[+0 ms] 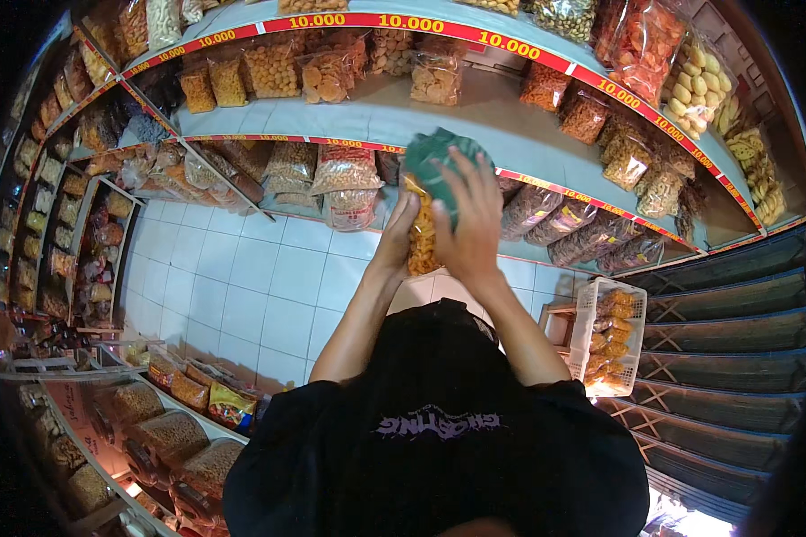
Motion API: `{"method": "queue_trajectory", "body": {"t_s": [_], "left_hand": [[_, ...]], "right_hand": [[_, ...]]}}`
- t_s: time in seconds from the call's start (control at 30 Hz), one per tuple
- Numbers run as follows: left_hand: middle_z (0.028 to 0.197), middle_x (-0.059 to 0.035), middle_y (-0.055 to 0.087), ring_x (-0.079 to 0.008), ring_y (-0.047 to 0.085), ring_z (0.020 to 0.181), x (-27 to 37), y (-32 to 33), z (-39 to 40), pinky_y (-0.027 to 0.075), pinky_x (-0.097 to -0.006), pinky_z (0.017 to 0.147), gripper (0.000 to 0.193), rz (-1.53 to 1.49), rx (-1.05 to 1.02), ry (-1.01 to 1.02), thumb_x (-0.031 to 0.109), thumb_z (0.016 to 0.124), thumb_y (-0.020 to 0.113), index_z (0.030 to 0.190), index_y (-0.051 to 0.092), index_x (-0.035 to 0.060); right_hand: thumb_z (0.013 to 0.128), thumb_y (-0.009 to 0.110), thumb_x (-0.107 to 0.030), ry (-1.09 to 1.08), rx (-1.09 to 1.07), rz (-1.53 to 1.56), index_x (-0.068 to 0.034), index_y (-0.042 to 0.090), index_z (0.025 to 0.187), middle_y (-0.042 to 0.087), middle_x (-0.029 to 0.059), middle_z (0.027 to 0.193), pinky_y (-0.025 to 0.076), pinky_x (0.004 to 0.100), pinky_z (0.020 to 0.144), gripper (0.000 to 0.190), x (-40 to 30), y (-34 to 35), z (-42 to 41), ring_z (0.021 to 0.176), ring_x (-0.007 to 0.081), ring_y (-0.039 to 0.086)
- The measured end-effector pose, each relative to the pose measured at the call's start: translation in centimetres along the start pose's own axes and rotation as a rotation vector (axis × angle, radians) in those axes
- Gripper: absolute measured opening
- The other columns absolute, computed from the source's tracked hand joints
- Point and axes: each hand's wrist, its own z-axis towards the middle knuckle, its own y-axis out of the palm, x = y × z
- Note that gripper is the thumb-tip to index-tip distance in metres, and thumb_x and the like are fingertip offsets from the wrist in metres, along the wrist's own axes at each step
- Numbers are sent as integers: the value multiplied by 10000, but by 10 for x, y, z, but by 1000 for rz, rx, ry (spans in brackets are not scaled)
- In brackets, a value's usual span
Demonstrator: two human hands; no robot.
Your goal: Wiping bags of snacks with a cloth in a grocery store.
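In front of my chest, my left hand (400,231) grips a clear plastic bag of orange-yellow snacks (422,235) from its left side. My right hand (471,215) lies with spread fingers over a dark green cloth (436,158), pressing it against the top and right of that bag. Part of the bag is hidden beneath the cloth and my fingers. Just beyond both hands runs the red price strip of the lower shelf (349,127). A bag of pale chips (436,77) stands on this shelf, farther back.
Bagged snacks fill the curved shelves, including red chips (647,50). At right, a white plastic crate (638,342) holds several orange snack bags beside a dark slatted shutter (725,335). Large jars (164,436) stand at lower left. White floor tiles (242,268) show below.
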Motion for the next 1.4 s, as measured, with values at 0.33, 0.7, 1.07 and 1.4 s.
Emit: {"method": "queue_trajectory", "body": {"t_s": [0.33,0.7,1.07,1.4], "left_hand": [[1320,-118,479,-262,541,1144,14,-24,3,485,-401,931,584,-118,31,-34,500,954,369,1380,342,102],[1359,-112,433,-251,484,1208,7,-16,4,444,-399,981,615,-42,8,-45,534,961,284,1398,301,103],[1308,-113,498,-250,548,1131,23,21,13,493,-405,913,626,61,116,2,552,964,212,1357,385,96],[1312,-143,490,-289,538,1145,47,32,3,469,-441,943,659,-7,167,37,574,950,225,1361,374,80]], "right_hand": [[815,578,-227,-64,-168,-95,-147,465,1322,362,115,1422,232,539,1067,525,-27,3,-12,1319,446,257],[798,617,-234,-47,-227,-114,-196,464,1333,308,119,1458,234,571,1048,558,-17,11,-10,1331,447,233],[781,629,-280,-39,-128,-71,-254,504,1301,302,96,1467,189,626,1031,536,-14,5,2,1336,433,224],[725,689,-250,-111,-144,-55,-299,439,1352,237,95,1495,135,651,1040,677,-20,14,-45,1362,440,156]]}}
